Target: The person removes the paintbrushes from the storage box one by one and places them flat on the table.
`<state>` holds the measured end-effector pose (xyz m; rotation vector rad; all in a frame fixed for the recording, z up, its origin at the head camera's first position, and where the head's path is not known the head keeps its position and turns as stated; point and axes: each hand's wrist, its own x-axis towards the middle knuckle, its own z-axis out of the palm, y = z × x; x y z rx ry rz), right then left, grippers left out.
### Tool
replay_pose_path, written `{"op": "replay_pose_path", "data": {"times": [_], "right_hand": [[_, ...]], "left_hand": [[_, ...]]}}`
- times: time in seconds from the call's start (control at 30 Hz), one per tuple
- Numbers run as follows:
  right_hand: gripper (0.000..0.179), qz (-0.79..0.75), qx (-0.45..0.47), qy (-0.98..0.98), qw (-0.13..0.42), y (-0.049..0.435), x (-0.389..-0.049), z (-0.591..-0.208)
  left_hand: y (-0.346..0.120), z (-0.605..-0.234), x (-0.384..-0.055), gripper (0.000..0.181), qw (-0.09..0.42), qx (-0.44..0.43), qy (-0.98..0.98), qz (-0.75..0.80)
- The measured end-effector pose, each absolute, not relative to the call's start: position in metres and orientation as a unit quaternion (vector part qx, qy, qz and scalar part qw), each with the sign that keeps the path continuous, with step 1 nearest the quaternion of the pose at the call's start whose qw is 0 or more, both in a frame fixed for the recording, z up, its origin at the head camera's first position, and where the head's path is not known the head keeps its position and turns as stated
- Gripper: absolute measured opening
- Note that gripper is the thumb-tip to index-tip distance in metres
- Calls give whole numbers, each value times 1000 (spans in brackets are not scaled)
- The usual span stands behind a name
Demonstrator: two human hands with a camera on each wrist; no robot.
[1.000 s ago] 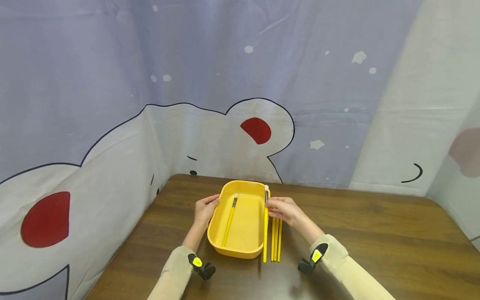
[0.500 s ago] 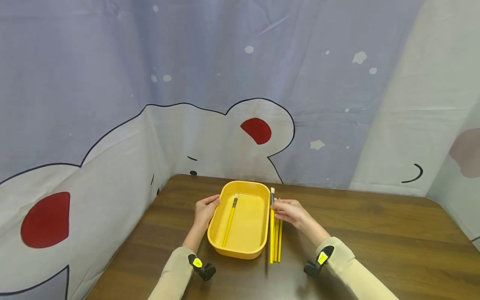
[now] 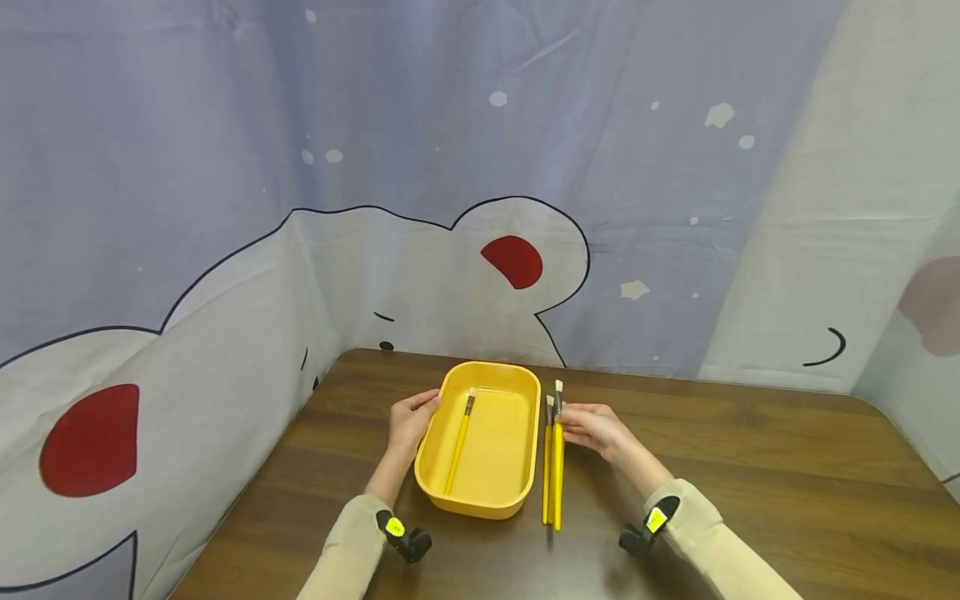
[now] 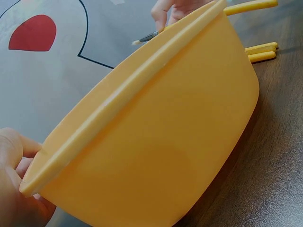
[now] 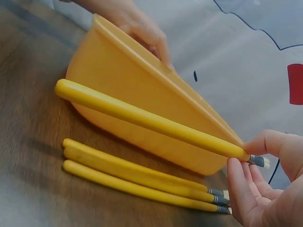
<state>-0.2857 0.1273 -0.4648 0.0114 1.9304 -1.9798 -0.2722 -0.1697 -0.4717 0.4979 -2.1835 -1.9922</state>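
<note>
A yellow plastic tub (image 3: pixel 477 505) stands on the table, and my left hand (image 3: pixel 408 425) grips its left rim. Inside it, toward the left, lies one paintbrush (image 3: pixel 461 442) with a yellow handle and pale bristles. To the right of the tub, my right hand (image 3: pixel 600 432) pinches another paintbrush (image 5: pixel 156 124) near its metal collar, raised above the table with the bristles pointing away. Under it, three more yellow paintbrushes (image 5: pixel 137 176) lie close together beside the tub. In the head view the held brush and hand partly cover them.
The brown wooden table (image 3: pixel 750 483) extends to the right of the brushes. A printed curtain (image 3: pixel 420 275) hangs along its back and left edges. Both wrists wear black cameras, the left camera (image 3: pixel 411 543) close to the tub's front corner.
My right hand has carried the pinched paintbrush to the right, from the tub's right rim to above the brushes on the table. The left hand and the tub have stayed in place.
</note>
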Motion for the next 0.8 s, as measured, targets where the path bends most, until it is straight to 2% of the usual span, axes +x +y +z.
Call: {"op": "replay_pose_path", "data": {"times": [0.8], "right_hand": [[55,-709,10,679,193,145,-285,-477]], "left_hand": [[-170,-475,-274,29,77,164,-721,-669]]}}
